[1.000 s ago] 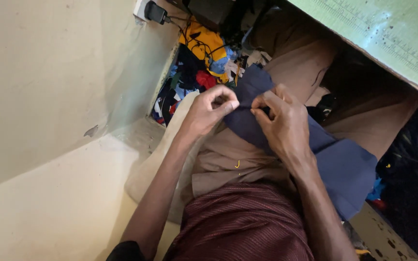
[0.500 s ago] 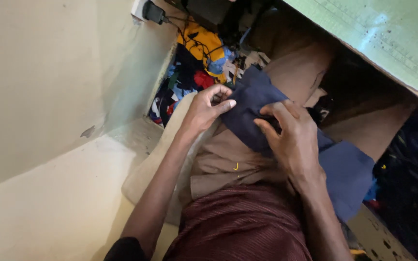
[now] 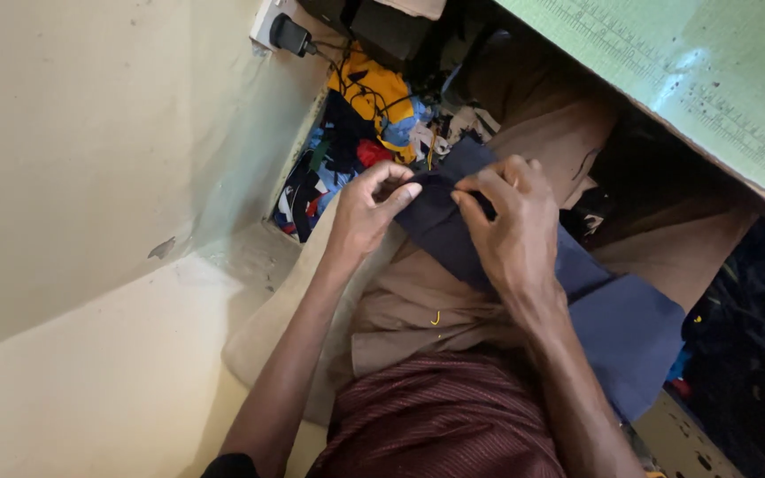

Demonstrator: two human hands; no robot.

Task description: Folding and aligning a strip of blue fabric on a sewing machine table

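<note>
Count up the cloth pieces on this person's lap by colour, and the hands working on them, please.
Dark blue cloth, pinched by the left hand and right hand: 1
Tan cloth: 1
Maroon striped cloth: 1
Hands: 2
Total: 5

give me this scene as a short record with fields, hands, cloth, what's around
left hand: fingers pinch the upper edge of the navy cloth
right hand: fingers pinch the same edge, close beside the left
navy cloth: long dark blue piece lying across the lap, over tan fabric
lap: maroon striped garment below the tan fabric
floor: pile of coloured scraps by the wall
wall: black plug in a white socket
upper right: green table edge with ruler marks
</note>
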